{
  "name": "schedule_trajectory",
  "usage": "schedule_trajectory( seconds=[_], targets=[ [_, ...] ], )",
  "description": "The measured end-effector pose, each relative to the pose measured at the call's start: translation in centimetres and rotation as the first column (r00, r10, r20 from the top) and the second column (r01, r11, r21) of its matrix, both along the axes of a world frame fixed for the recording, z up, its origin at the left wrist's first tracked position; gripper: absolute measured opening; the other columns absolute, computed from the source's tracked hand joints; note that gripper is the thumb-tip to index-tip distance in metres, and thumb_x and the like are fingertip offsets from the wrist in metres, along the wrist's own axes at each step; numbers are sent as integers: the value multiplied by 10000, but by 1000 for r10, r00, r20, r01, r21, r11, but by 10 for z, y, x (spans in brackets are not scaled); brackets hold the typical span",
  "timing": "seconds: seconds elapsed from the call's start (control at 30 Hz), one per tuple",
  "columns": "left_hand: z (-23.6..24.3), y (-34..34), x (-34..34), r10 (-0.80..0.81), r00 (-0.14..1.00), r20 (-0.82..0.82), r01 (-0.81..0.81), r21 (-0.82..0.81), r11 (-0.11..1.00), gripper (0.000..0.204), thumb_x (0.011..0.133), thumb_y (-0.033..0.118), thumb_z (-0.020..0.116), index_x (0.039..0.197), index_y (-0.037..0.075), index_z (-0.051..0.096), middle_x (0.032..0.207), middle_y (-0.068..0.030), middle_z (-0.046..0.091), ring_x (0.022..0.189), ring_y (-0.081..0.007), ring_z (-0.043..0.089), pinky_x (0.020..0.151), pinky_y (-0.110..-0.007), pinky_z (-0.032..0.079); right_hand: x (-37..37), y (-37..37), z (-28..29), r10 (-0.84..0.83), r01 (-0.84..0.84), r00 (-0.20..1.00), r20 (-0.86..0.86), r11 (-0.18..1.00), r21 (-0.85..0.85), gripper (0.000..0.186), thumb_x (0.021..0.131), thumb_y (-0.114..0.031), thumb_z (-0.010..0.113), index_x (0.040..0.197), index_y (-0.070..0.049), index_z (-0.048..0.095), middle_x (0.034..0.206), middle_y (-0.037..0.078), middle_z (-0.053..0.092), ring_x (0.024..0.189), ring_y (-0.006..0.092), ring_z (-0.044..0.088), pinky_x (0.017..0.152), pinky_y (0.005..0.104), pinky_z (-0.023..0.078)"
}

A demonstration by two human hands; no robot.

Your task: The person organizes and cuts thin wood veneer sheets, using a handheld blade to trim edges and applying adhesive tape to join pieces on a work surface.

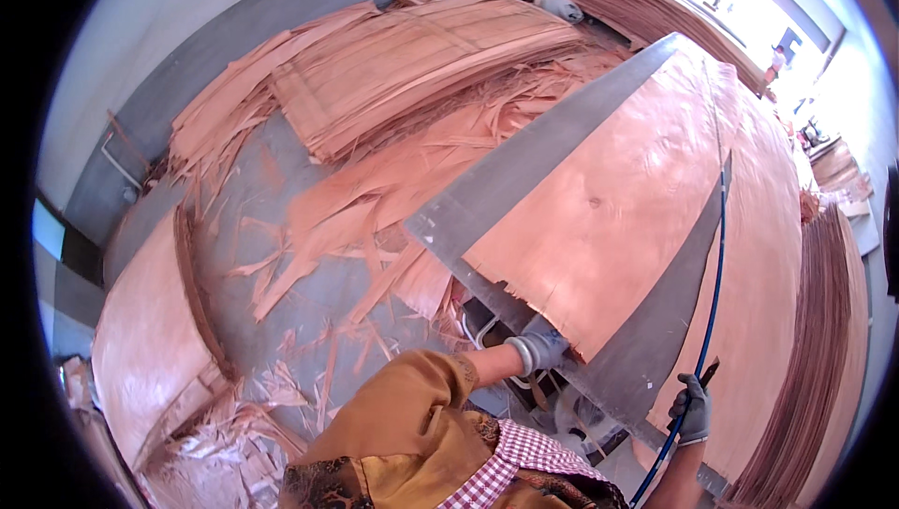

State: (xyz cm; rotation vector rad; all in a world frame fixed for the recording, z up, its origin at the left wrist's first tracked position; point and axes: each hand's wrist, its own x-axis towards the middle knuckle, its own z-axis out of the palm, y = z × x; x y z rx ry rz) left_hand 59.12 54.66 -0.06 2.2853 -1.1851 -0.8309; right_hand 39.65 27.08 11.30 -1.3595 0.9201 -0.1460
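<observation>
A pale reddish wood veneer sheet (599, 200) lies on a grey metal-topped table (646, 340). At its ragged near edge is my left hand (541, 351), in a grey glove. That hand is closed on the edge, its fingertips hidden there. To the right, my gloved right hand (693, 412) is closed round a long thin blue rod or tube (719, 256), which runs away over the table. A short dark blade-like tool (712, 371) sticks up from the same fist. Beneath that hand lies a second veneer sheet (749, 322), and a grey wedge of tabletop shows between the two sheets.
Tall veneer stacks stand on the right (819, 359) and at the far end (646, 8). A low veneer stack (403, 69) and torn scraps (346, 219) cover the floor beyond. A curved stack (154, 331) stands at left. Far right, a person (776, 61) is near a bright opening.
</observation>
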Motion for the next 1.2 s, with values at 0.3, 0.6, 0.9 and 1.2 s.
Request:
schedule_trajectory(
  seconds=[0.3, 0.6, 0.9, 1.2],
  targets=[
    [-61, -29, -36, 208, 942, 262, -121, -314, 942, 686, 835, 595, 450, 1288, 82, 491, 1295, -147, 511, 1235, -306, 432, 1040, -400, 310, -5, -6, 13, 43, -43, 999, -9, 999, -24, 202, 858, -276, 581, 901, -87, 635, 532, -18, 447, 402, 93, 407, 367, 238, 312],
    [-74, -57, -20, 241, 762, 601, 11, -384, 923, 469, 837, 465, 501, 1020, 61, 654, 998, -140, 653, 910, -323, 623, 802, -451, 477, -59, -20, 41, -116, 114, 991, 61, 993, 41, 188, 865, -187, 591, 976, -38, 613, 531, -15, 458, 390, 65, 384, 358, 214, 297],
    [155, -17, 28, -30, 461, -887, -845, -449, 291, 441, 903, 343, 531, 1229, 48, 498, 1012, -72, 639, 763, -150, 620, 640, -282, 476, -117, -10, 63, -218, 217, 962, 166, 976, 22, 218, 849, -126, 591, 1018, 11, 594, 508, -19, 443, 371, 64, 374, 354, 212, 281],
    [278, -13, 108, -297, 763, -575, -602, -798, -2, 324, 942, 235, 484, 1167, 4, 514, 1130, -75, 591, 939, -163, 600, 817, -287, 496, -126, -13, 44, -233, 229, 952, 197, 972, 43, 218, 839, -163, 611, 995, -11, 606, 547, -14, 471, 399, 60, 407, 363, 198, 292]
  ],
)
